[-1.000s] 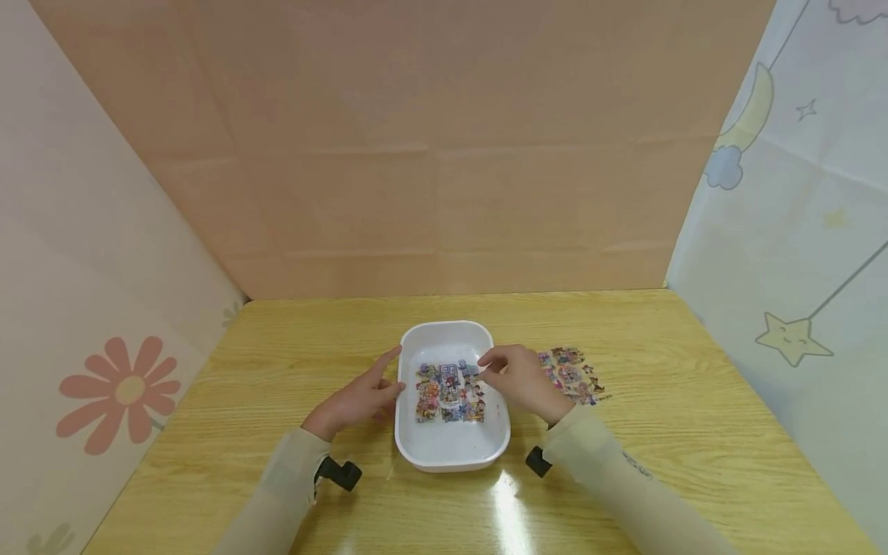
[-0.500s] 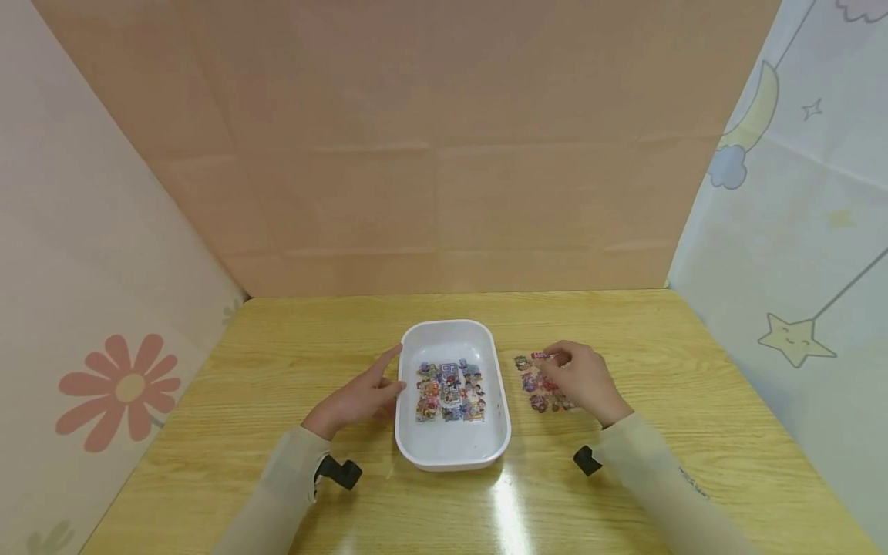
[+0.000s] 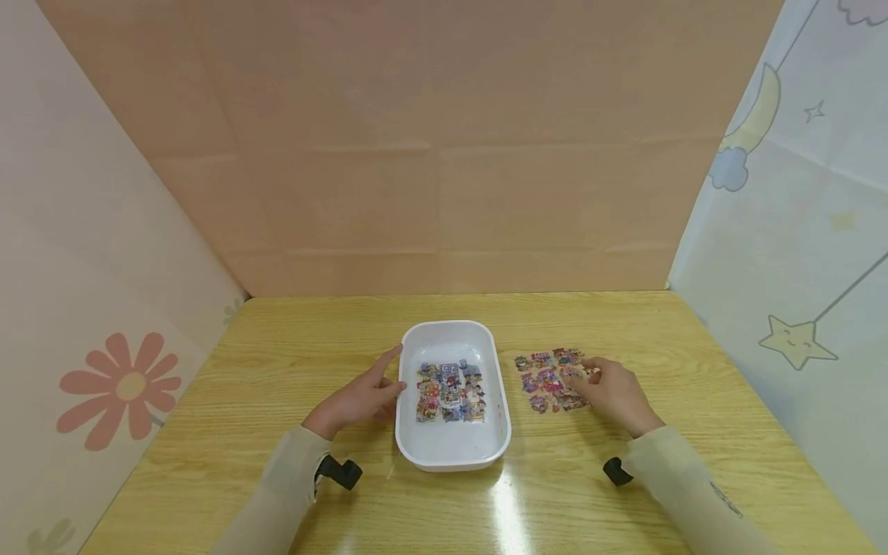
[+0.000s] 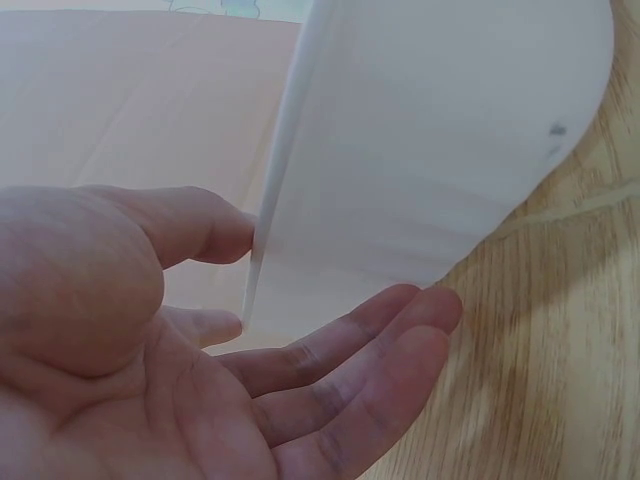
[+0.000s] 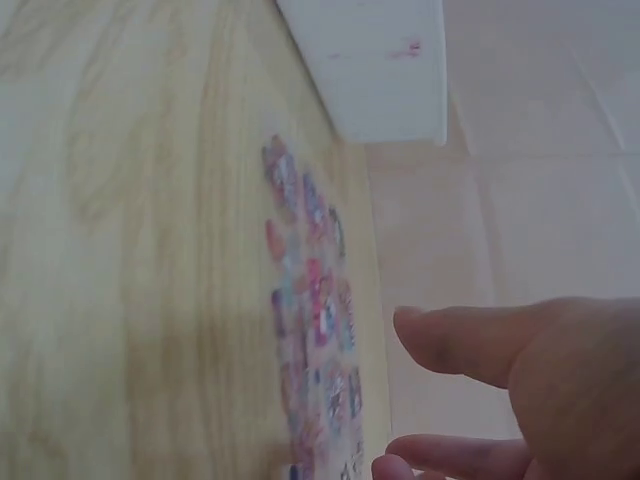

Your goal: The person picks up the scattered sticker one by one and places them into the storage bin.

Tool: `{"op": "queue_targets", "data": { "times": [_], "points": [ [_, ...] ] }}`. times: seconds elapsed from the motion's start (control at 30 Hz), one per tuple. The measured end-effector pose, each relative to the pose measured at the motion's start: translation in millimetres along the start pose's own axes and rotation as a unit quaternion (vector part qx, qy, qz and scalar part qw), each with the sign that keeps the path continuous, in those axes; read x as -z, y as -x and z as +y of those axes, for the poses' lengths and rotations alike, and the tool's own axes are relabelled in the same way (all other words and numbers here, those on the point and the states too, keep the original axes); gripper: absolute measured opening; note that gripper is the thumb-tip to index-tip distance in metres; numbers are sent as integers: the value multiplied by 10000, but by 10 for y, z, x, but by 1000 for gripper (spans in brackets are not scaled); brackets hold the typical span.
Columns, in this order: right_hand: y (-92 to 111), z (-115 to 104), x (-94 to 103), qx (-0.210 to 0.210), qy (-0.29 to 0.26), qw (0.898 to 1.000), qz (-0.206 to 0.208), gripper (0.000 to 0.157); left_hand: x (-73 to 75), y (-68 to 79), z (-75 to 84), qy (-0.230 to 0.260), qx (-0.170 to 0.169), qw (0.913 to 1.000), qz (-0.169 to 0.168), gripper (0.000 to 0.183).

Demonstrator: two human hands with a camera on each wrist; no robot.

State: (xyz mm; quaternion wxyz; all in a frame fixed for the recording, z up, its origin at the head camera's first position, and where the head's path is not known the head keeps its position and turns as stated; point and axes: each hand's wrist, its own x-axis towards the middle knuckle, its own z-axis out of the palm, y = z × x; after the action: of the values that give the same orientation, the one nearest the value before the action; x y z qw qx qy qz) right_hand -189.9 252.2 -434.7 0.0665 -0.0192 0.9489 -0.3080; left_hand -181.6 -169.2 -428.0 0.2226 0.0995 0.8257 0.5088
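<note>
A white basin (image 3: 454, 455) stands on the table, with a patch of colourful cartoon-printed stickers (image 3: 451, 391) lying flat inside it. My left hand (image 3: 358, 401) is at the basin's left side. Its thumb touches the rim, and the other fingers lie loosely extended along the outer wall in the left wrist view. Right of the basin lies a second patch of cartoon stickers (image 3: 548, 381) on the tabletop. My right hand (image 3: 620, 397) hovers at this patch's right edge, thumb and fingers apart; the right wrist view shows nothing between the thumb (image 5: 450, 340) and fingers (image 5: 460, 458).
The wooden table (image 3: 312, 331) reaches back to a peach-coloured backdrop (image 3: 444, 193). Pale printed sheets stand at both sides, with a red flower (image 3: 128, 389) on the left and a yellow star (image 3: 794, 339) on the right. Light glares off the tabletop in front of the basin.
My right hand has moved from over the basin's right rim to the right, across the sticker patch on the table to its right edge. The left hand and basin have stayed in place.
</note>
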Motion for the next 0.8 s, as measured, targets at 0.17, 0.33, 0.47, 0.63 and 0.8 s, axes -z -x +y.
{"op": "queue_targets", "data": {
  "times": [0.17, 0.33, 0.47, 0.63, 0.8],
  "points": [
    [-3, 114, -42, -13, 303, 9995, 14, 69, 9, 3, 6, -38, -25, 10000, -17, 73],
    [6, 144, -51, -159, 652, 9977, -57, 80, 12, 24, 21, -42, -19, 10000, -5, 73],
    [11, 153, -57, -350, 865, 9956, -103, 88, 10, 29, 31, -27, 2, 10000, -6, 73],
    [-3, 179, -72, -434, 1014, 9939, -59, 88, 6, 31, 32, 7, 11, 10000, -34, 73],
    [-20, 197, -73, -435, 1067, 9933, 6, 85, 8, 29, 27, -37, -1, 10000, -10, 74]
  ]
}}
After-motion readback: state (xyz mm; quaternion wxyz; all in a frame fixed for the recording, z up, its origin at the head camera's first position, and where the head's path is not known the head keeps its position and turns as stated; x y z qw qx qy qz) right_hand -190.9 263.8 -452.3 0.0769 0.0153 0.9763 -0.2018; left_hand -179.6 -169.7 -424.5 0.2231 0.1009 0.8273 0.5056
